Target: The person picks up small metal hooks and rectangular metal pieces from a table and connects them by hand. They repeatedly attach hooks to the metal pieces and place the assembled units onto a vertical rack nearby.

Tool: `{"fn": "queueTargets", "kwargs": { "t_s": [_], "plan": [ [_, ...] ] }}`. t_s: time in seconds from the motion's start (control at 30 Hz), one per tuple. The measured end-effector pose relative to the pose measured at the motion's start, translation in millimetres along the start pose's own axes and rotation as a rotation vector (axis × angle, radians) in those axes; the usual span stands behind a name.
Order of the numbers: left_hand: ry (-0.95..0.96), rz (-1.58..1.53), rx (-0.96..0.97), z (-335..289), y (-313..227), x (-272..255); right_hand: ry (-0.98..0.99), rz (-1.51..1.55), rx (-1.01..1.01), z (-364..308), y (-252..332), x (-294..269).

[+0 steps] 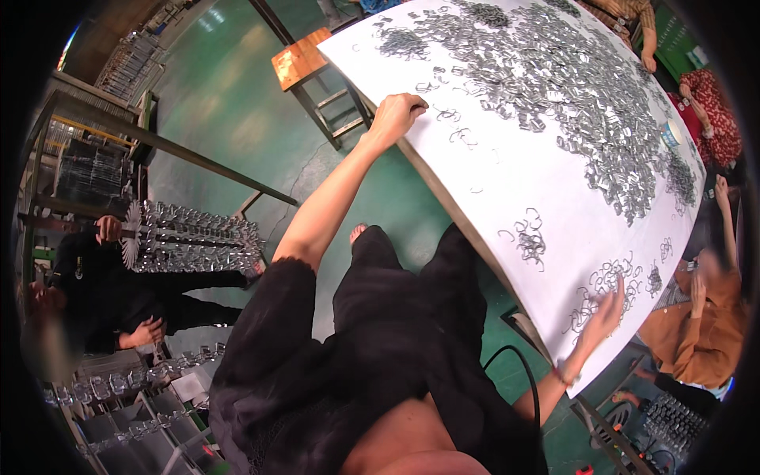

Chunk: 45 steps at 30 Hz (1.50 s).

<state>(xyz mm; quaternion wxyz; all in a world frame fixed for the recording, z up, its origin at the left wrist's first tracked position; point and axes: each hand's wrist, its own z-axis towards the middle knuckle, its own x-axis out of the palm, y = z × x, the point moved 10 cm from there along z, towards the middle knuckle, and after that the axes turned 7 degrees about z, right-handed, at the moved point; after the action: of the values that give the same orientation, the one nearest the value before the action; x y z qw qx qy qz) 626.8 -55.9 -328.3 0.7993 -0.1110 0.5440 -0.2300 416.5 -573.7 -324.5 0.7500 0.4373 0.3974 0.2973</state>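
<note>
My left hand (396, 119) is over the near left edge of the white-covered table (443, 162), its fingers pinched together. Whatever the fingertips hold, if anything, is too small to make out. Close by lie several loose curved metal clips (450, 115). My right hand (603, 321), a little blurred, reaches over a loose pile of thin curved metal pieces (608, 279) at the table's near right corner, its fingers stretched out. Left of that pile is a smaller cluster of the same pieces (530, 241). A broad heap of grey metal clips (546, 79) covers the far part of the table.
A wooden stool (301, 59) stands by the table's left end. On the left, a person in black (150, 289) works at a rack of metal parts (198, 237). Other people sit along the far right side, one in an orange-brown top (697, 336). A small tub (670, 133) rests near the heap.
</note>
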Motion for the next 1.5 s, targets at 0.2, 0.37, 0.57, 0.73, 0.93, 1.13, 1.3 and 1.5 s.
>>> {"fn": "queueTargets", "kwargs": {
  "t_s": [0.2, 0.37, 0.57, 0.73, 0.93, 1.13, 1.3, 1.5],
  "plan": [
    [0.148, 0.234, 0.145, 41, 15, 88, -0.388, 0.038, 0.054, -38, -7, -121],
    [0.118, 0.168, 0.055, 33, 18, 81, -0.243, 0.037, 0.047, 6, -3, -51],
    [0.228, -1.360, -0.693, -18, -27, 82, 0.256, 0.121, -0.099, 42, 68, 132],
    [0.304, -1.501, -0.706, -55, -73, 63, 0.459, 0.290, -0.168, 9, 132, 213],
    [0.226, -1.496, -0.627, -81, -92, 41, 0.741, 0.204, 0.040, -71, 100, 247],
    [0.246, -1.465, -0.572, -92, -104, 34, 0.830, 0.128, 0.165, -116, 59, 229],
    [0.270, -1.498, -0.577, -94, -114, 37, 0.669, 0.052, 0.135, -72, 60, 210],
    [0.214, -1.293, -0.611, -81, -105, 47, 0.477, -0.602, -0.364, 18, 34, 223]
  ]
}}
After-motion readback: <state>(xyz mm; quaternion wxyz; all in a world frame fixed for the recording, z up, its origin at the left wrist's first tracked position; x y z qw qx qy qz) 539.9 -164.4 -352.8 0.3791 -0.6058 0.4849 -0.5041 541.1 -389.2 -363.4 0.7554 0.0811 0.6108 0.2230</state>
